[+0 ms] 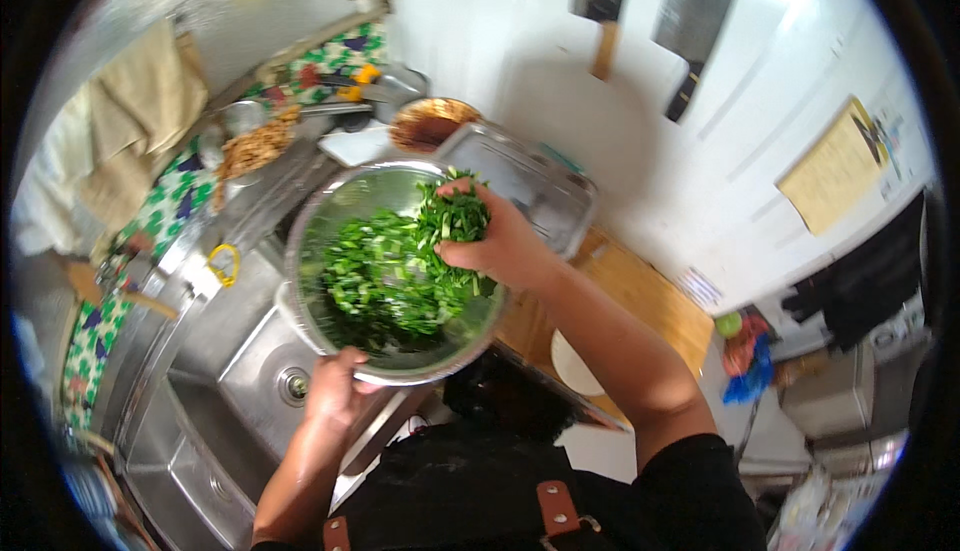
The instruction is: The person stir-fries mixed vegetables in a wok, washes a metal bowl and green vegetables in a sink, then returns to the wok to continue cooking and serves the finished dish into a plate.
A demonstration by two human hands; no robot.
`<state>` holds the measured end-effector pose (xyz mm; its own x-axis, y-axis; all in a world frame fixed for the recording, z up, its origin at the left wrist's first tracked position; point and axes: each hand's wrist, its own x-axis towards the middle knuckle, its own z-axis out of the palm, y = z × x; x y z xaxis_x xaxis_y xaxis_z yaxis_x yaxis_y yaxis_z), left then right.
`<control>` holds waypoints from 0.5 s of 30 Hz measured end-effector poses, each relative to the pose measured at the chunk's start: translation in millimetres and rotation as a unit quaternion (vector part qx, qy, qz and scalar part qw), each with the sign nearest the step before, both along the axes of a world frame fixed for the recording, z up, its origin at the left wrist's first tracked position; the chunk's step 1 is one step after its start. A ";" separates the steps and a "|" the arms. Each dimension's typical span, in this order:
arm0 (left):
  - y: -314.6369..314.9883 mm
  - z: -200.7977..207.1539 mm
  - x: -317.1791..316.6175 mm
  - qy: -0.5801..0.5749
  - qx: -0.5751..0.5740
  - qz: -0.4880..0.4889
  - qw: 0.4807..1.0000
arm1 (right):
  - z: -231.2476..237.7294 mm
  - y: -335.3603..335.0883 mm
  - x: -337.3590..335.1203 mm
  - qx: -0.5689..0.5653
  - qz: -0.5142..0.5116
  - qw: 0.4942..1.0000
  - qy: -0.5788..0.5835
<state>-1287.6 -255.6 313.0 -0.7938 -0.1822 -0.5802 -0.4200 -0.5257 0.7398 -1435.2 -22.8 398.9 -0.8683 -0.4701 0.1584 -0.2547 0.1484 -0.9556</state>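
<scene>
A large round metal bowl is tilted toward me above the right edge of the sink. My left hand grips its near rim, thumb on the edge. Chopped green leaves and stalks, perhaps chives or scallions, cover much of the bowl's bottom. My right hand is closed around a thick clump of the same chopped greens at the bowl's right side, over its rim. The fingertips are partly hidden by the greens.
A steel double sink lies at left. Behind the bowl are a rectangular metal tray, a brown-stained bowl and a white board. A wooden counter carries a white round item. Cloths hang at far left.
</scene>
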 end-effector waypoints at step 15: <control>-15.1 1.3 -4.0 0.026 -0.029 0.045 0.998 | -190.5 207.2 119.7 0.445 -0.187 0.874 -0.054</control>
